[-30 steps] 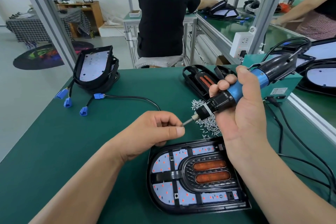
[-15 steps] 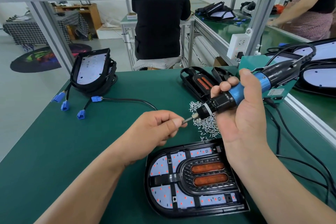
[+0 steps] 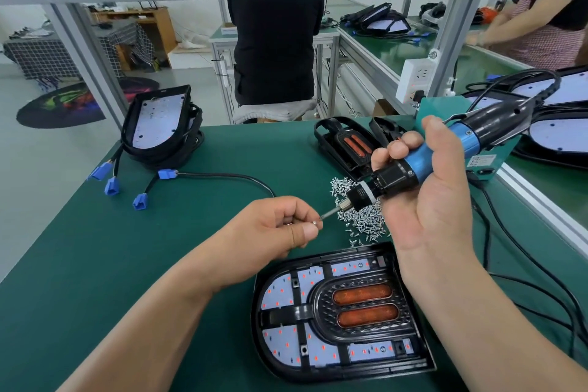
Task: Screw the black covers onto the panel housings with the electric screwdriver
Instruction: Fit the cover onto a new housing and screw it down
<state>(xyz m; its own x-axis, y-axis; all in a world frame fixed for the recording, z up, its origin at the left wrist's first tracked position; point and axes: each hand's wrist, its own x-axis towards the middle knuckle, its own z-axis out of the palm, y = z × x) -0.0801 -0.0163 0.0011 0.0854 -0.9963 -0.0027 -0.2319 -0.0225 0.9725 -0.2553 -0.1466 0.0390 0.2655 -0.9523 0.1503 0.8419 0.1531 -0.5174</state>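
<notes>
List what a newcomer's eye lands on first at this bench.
Centre right, the right hand grips the blue and black electric screwdriver, tilted down-left. The left hand pinches a small screw at its bit tip, beside a loose pile of screws. Nearest the camera lies the panel housing, its black cover showing two orange windows.

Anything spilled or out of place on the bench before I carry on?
The screws lie loose in a scattered heap on the green mat, not in a tray; a few strays sit by the top edge of the panel housing. Nothing else stands out.
</notes>
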